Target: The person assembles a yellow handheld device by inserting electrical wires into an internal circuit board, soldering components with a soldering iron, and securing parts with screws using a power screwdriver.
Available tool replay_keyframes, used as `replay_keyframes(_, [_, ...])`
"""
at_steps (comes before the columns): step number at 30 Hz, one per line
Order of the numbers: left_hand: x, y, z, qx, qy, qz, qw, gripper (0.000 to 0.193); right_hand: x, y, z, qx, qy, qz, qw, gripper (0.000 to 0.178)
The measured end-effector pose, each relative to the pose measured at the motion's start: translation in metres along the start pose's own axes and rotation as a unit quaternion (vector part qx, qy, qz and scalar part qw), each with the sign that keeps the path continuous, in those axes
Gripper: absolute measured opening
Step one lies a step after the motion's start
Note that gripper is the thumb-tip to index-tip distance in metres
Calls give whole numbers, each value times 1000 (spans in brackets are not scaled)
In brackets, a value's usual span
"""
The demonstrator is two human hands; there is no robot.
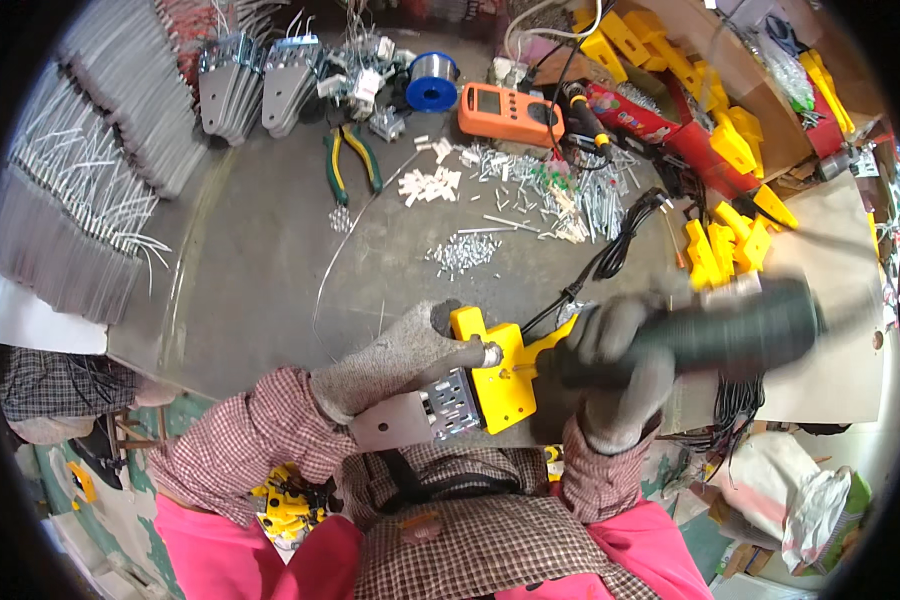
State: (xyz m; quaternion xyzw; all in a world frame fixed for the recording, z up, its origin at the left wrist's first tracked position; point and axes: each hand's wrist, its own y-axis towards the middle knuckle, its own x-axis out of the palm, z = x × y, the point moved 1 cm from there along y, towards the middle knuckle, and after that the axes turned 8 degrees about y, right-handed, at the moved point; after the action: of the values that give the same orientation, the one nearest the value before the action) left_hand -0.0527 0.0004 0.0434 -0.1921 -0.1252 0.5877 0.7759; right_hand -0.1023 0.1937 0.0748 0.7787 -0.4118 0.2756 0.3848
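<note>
My left hand (pixel 400 362), in a grey knit glove, grips a yellow plastic housing (pixel 505 392) near the table's front edge. Joined to the housing is a grey metal plate (pixel 388 424) with a slotted bracket (pixel 454 402). My right hand (pixel 625 360), gloved too, is wrapped round a dark green power screwdriver (pixel 735 335), smeared by motion. The tool lies roughly level and its tip points left at the housing. Whether the tip touches a screw there I cannot tell. A black cord (pixel 610 258) runs across the table behind the housing.
Loose screws (pixel 465 253), white connectors (pixel 430 185), pliers (pixel 353 165), a solder spool (pixel 433 82) and an orange multimeter (pixel 510 113) lie farther back. Stacked grey plates with wires (pixel 80 215) line the left. Yellow housings (pixel 725 245) and a red box (pixel 705 155) stand right.
</note>
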Motion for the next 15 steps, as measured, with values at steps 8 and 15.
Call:
replay_keyframes(8, [-6,-6,-27,83,-95,30,992,43,4,54,28,-8,-216,221,951,29])
replay_keyframes(15, [13,24,-26,118,-8,-5,993,35,304,-16,98,337,61,-47,938,32])
